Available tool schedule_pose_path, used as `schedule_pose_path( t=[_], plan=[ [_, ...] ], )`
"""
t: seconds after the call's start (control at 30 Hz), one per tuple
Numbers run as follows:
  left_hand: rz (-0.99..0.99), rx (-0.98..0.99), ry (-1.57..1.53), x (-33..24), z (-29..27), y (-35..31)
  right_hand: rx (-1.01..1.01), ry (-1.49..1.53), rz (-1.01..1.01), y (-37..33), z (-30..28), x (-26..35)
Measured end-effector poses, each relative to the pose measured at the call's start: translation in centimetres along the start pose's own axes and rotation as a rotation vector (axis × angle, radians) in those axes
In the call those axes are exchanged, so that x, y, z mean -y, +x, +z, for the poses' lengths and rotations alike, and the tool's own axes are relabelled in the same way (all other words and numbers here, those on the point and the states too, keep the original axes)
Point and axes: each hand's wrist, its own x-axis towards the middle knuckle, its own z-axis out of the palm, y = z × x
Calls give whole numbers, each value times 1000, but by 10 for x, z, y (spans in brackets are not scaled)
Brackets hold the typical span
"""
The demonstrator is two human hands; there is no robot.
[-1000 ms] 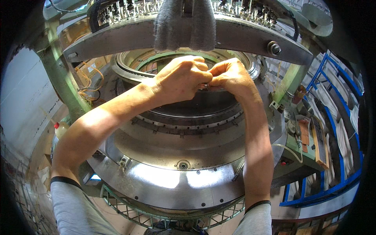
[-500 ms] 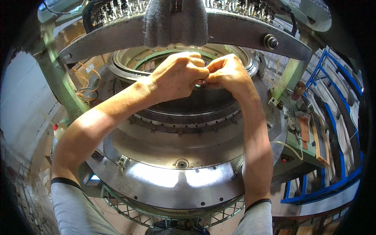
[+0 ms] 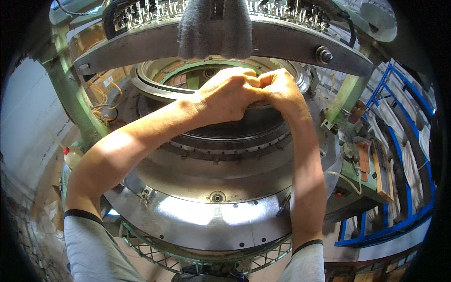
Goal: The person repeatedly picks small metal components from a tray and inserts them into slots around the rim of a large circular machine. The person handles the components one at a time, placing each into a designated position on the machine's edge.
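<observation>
At the bottom of the frame, two grey-sleeved forearms are reaching up over the broad steel base ring (image 3: 211, 221) of a circular knitting machine. At centre-top, the left hand (image 3: 230, 96) and right hand (image 3: 282, 91) are pressing together, both clenched over the needle cylinder rim (image 3: 155, 87); whatever they are pinching is hidden. A slip here could likely snag fingers on the needles. Beyond, one grey fabric tube (image 3: 213, 28) is hanging from one crossbar (image 3: 291, 44).

A: Illumination status?
B: Bright daylight from the left. Glare on the steel base ring (image 3: 211, 221); hard shadow across the right forearm (image 3: 307, 188).
A: Optical quality?
B: Sharp centre. Heavy fisheye bending, black vignette at rim.
</observation>
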Motion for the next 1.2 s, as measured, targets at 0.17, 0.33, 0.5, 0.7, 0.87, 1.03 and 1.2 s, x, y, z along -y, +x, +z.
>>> schedule_pose_path(
  t=[0.17, 0.33, 0.5, 0.7, 0.87, 1.03, 1.2],
  plan=[
    [-45, -50, -30, 9, 8, -7, -65, -141, -41, -5, -2, 2],
    [-318, -82, -83, 13, 16, -14, -185, -257, -87, -14, -1, 22],
    [-570, 22, -321, 24, 4, -17, -139, -264, -410, -43, 11, 26],
    [-756, 55, -592, 25, -5, -25, -310, -441, -590, -45, 50, 1],
    [-746, 60, -568, 23, -8, -25, -386, -484, -620, -47, 52, -8],
    [-765, 84, -529, 24, -8, -28, -378, -545, -644, -49, 48, -10],
    [-826, 109, -579, 28, -11, -30, -375, -532, -664, -47, 49, -10]
  ],
)
